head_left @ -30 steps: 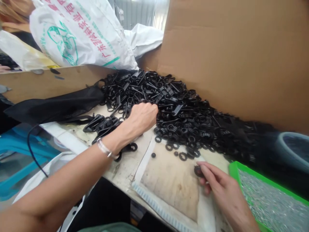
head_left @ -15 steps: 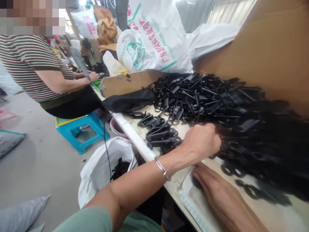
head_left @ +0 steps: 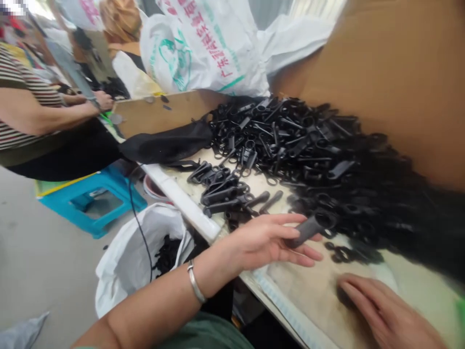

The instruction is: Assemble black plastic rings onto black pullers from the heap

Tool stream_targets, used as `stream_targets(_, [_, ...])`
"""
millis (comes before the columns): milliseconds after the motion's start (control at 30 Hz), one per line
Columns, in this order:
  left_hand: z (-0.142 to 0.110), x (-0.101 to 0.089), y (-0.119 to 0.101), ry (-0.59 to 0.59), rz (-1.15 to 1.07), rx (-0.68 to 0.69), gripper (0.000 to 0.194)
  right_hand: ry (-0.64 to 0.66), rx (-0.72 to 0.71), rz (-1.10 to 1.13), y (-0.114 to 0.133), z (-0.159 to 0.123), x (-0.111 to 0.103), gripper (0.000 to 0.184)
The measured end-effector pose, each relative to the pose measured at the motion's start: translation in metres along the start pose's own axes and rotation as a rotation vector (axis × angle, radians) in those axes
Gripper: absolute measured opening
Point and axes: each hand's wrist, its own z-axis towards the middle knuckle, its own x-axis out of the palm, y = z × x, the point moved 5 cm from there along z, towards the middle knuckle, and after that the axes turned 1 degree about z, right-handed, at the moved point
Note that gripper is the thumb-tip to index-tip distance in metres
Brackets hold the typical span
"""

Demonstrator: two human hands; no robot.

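Note:
My left hand (head_left: 269,242), with a silver bracelet at the wrist, holds a black plastic part with a ring at one end (head_left: 307,230) between thumb and fingers, a little above the table. The other fingers are stretched out under it. Lower right, my right hand (head_left: 385,305) is closed and blurred near the tabletop (head_left: 308,286). Something dark shows beneath its fingertips, too smeared to name. A big heap of like black parts (head_left: 261,131) lies beyond my hands. Beside my left hand is a smaller group of such parts (head_left: 221,189). Several black rings (head_left: 339,252) lie between the hands.
A white sack (head_left: 138,261) with black pieces inside stands below the table's left edge. Cardboard (head_left: 392,72) rises behind the heap; white printed sacks (head_left: 214,48) stand at the back. A black cloth (head_left: 167,143) lies left. A person in stripes (head_left: 36,106) sits on a blue stool (head_left: 83,198).
My left hand has drawn back from the heap's edge and turned, now showing a black part in its fingers. My right hand has moved right, away from the left. The view has shifted right.

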Motion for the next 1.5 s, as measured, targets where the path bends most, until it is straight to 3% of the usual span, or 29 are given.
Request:
stream_targets(133, [-0.007, 0.004, 0.008, -0.005, 0.089, -0.072, 0.062, -0.104, 0.016, -0.08, 0.042, 0.0, -0.011, 0.042])
stream_targets(233, [-0.01, 0.011, 0.01, 0.015, 0.172, -0.088, 0.057, -0.135, 0.03, -0.155, 0.042, 0.002, -0.013, 0.055])
stream_targets(333, [-0.011, 0.012, 0.011, -0.021, 0.222, -0.071, 0.047, -0.059, -0.002, -0.144, 0.037, 0.003, -0.017, 0.062])
stream_targets(433, [-0.01, 0.011, 0.013, -0.066, 0.216, -0.045, 0.045, -0.031, -0.028, -0.069, 0.047, 0.003, -0.028, 0.049])
stream_targets(500, [-0.009, 0.012, 0.017, -0.084, 0.225, -0.035, 0.047, -0.154, -0.004, 0.013, 0.063, 0.007, -0.04, 0.036])
stream_targets(600, [-0.008, 0.022, 0.022, -0.001, 0.289, 0.003, 0.054, -0.381, 0.012, 0.134, 0.095, 0.018, -0.048, 0.024])
stream_targets(733, [-0.011, 0.035, 0.023, 0.116, 0.384, 0.067, 0.058, -0.449, -0.029, 0.189, 0.121, 0.039, -0.038, 0.021])
stream_targets(967, [-0.017, 0.036, 0.026, 0.144, 0.461, 0.087, 0.06, -0.439, -0.042, 0.149, 0.12, 0.039, -0.032, 0.018])
stream_targets(1133, [-0.02, 0.035, 0.025, 0.065, 0.784, 0.127, 0.06, -0.442, -0.124, 0.038, 0.128, 0.037, -0.033, 0.016])
stream_targets(1267, [-0.026, 0.033, 0.023, 0.06, 0.997, 0.135, 0.048, -0.42, -0.122, 0.065, 0.134, 0.025, -0.034, 0.02])
stream_targets(1367, [-0.033, 0.029, 0.026, 0.03, 0.976, 0.11, 0.04, -0.279, -0.026, 0.281, 0.128, 0.009, -0.028, 0.025])
stream_targets(1500, [-0.045, 0.032, 0.032, 0.069, 1.005, 0.066, 0.033, -0.183, 0.265, 0.577, 0.113, -0.012, -0.019, 0.024])
